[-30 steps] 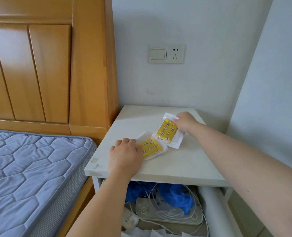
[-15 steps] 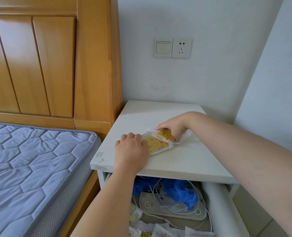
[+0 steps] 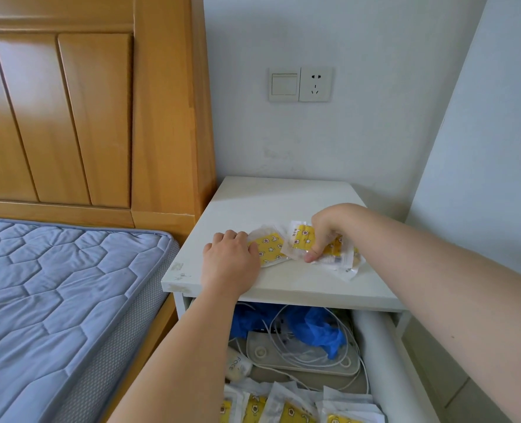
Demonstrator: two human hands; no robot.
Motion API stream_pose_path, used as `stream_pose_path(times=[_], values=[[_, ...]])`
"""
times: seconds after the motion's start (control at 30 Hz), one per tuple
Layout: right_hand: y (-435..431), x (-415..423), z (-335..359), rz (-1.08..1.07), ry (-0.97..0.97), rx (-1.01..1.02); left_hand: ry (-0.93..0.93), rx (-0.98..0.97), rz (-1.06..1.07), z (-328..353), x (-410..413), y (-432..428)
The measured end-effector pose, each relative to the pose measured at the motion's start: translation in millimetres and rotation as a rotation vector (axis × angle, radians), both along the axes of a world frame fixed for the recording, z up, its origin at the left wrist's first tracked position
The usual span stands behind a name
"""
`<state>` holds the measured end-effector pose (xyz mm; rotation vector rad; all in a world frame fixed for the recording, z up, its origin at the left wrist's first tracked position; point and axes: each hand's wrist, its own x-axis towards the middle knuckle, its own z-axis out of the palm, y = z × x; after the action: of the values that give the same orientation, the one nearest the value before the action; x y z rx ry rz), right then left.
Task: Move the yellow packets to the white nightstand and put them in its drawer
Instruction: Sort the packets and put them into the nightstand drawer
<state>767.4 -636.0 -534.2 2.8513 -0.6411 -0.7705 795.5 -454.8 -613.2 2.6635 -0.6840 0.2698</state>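
Note:
Yellow packets in clear wrappers lie on top of the white nightstand [image 3: 286,199]. My left hand [image 3: 230,264] rests on the left end of one yellow packet [image 3: 270,245], fingers bent over its edge. My right hand [image 3: 329,232] pinches a second yellow packet [image 3: 303,236], which lies over more packets [image 3: 349,259] beside it. Below, the open drawer [image 3: 378,346] holds several more yellow packets [image 3: 289,407] at its front.
The drawer also holds blue gloves [image 3: 314,326], white cables over a flat white device [image 3: 302,355] and a small tube. A wooden headboard [image 3: 100,117] and a blue quilted mattress [image 3: 54,300] stand to the left. A switch and socket [image 3: 300,84] sit on the wall; a white wall closes the right.
My right hand has drawn its packet back to the right, off the left one, and now pinches it from above. My left hand has stayed on the left packet.

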Motion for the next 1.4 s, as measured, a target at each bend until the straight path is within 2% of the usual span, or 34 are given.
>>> stream_pose_path(times=[0.07,0.17,0.27,0.33,0.4,0.47,0.6,0.67,0.83,0.87,0.97,1.07,1.17,1.27,1.4], values=[[0,-6,-2,-0.074,-0.036,0.017,-0.006,0.014,-0.002,-1,0,0],[-5,-12,-7,-0.227,-0.103,0.147,-0.016,0.037,-0.006,-1,0,0],[-7,-28,-14,-0.401,-0.232,0.422,0.001,0.055,-0.026,1,1,0],[-8,-38,-21,-0.507,-0.436,0.626,0.047,0.042,-0.033,3,4,0],[-13,-41,-31,-0.563,-0.748,0.685,0.117,0.024,-0.025,7,7,1],[-18,-43,-43,-0.658,-0.969,0.835,0.223,0.028,0.001,14,11,0],[-20,-56,-64,-0.732,-1.278,1.02,0.391,0.154,0.008,35,18,-9],[-17,-63,-70,-0.746,-1.363,1.116,0.452,0.177,-0.026,42,16,-15],[-5,-76,-72,-0.781,-1.411,1.243,0.446,0.023,-0.044,40,1,-19],[1,-81,-71,-0.771,-1.436,1.203,0.42,-0.015,-0.053,39,-2,-17],[26,-98,-72,-0.643,-1.516,0.883,0.345,-0.144,-0.046,32,-20,-4],[61,-119,-77,-0.475,-1.622,0.813,0.332,-0.402,-0.054,19,-46,12],[83,-136,-89,-0.453,-1.682,0.945,0.458,-0.651,-0.12,5,-72,30],[95,-153,-109,-0.43,-1.625,1.01,0.556,-0.604,-0.191,-17,-88,47],[98,-167,-139,-0.324,-1.42,0.974,0.645,-0.481,-0.162,-46,-94,63]])
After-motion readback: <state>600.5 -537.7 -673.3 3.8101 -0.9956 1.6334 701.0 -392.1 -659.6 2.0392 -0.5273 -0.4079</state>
